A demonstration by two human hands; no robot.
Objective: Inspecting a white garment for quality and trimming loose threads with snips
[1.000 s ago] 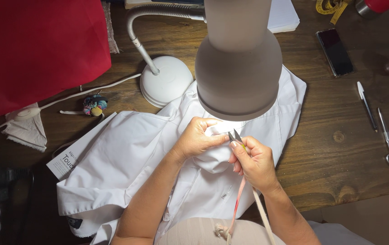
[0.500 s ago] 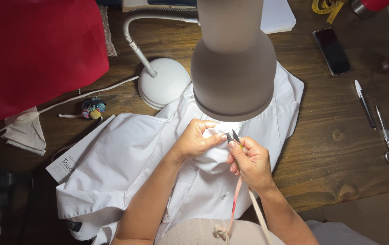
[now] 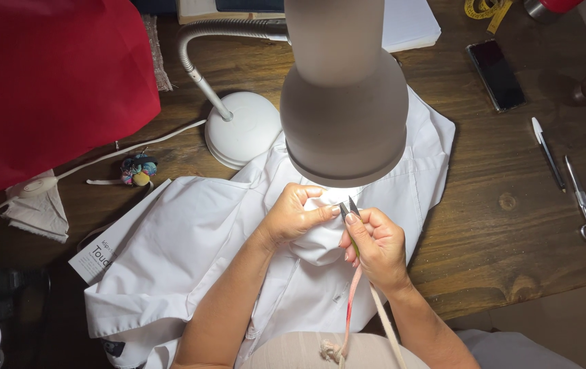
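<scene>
Your left hand [image 3: 293,215] is closed around a bunched fold of the white shirt [image 3: 190,239], which lies spread on the worktop [image 3: 498,225] under the lamp [image 3: 344,89]. Your right hand [image 3: 375,242] pinches the small thread snips [image 3: 348,208], their tips at the fold. Keep the cloth tight over your fingers, and let only the thread come between the 2 blades, not the fabric.

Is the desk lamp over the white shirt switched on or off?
On. The lamp throws a bright glow from under its shade onto the white shirt just above the hands.
</scene>
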